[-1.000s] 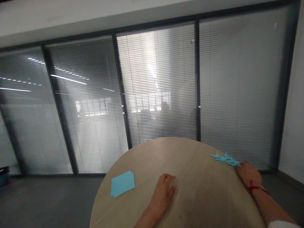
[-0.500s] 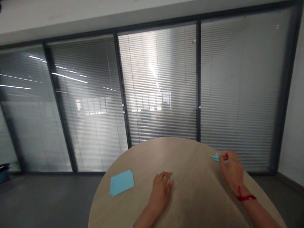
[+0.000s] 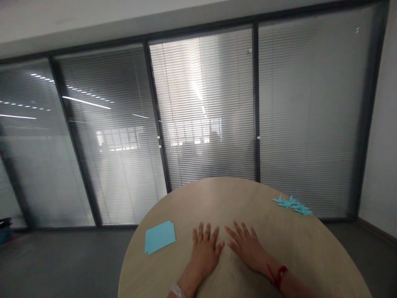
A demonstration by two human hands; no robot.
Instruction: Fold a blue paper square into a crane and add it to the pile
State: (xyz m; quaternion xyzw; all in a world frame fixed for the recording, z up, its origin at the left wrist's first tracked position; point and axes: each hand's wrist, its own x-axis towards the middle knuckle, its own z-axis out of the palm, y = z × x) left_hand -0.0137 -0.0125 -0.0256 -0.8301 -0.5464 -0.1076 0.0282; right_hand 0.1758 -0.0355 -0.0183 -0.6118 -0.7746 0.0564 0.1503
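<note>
My left hand (image 3: 204, 250) lies flat on the round wooden table (image 3: 214, 198), fingers spread, holding nothing. Close beside it, my right hand (image 3: 246, 246) also rests palm down with its fingers apart and empty; a red cord bracelet (image 3: 281, 276) circles that wrist. To the left of my left hand is a small stack of light blue paper sheets (image 3: 160, 237), slightly uneven at the edges. A loose pile of folded blue paper pieces (image 3: 292, 205) sits near the table's far right edge, away from both hands.
Beyond the table stands a glass partition with closed blinds (image 3: 204, 111) and dark frames. Grey floor (image 3: 71, 260) surrounds the table. A dark bin-like object (image 3: 4, 231) is partly visible at the far left.
My right hand has left the blue paper pile and come back to the table's middle, its fingers opening out. My left hand has flattened with fingers spread.
</note>
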